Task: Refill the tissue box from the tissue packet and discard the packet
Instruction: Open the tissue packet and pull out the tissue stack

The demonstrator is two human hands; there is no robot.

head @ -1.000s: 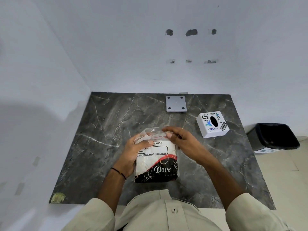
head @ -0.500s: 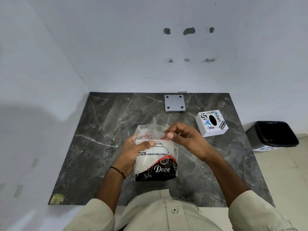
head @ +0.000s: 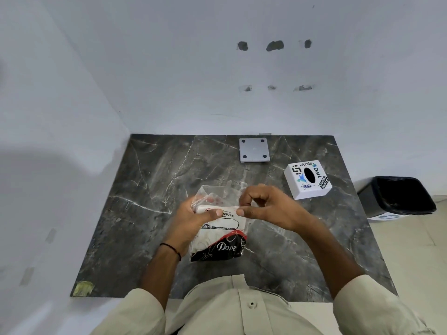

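A clear plastic tissue packet (head: 221,235) with a black and red "Dove" band stands upright in the middle of the dark marble table (head: 145,180). My left hand (head: 193,221) grips its left side, thumb across the front. My right hand (head: 268,209) pinches the plastic at the packet's top right between thumb and forefinger. The top of the packet looks loose and crumpled, with white tissues visible inside. The white cube tissue box (head: 307,179), with stickers and a black oval opening on top, sits apart at the right rear of the table.
A grey square plate (head: 254,150) with four dark dots lies at the table's back edge. A black bin (head: 396,197) stands on the floor to the right of the table. White walls close in at the back and left.
My right hand has shifted from lying over the packet's top to pinching its upper right edge and pulling it. The loose plastic at the top now stands up more.
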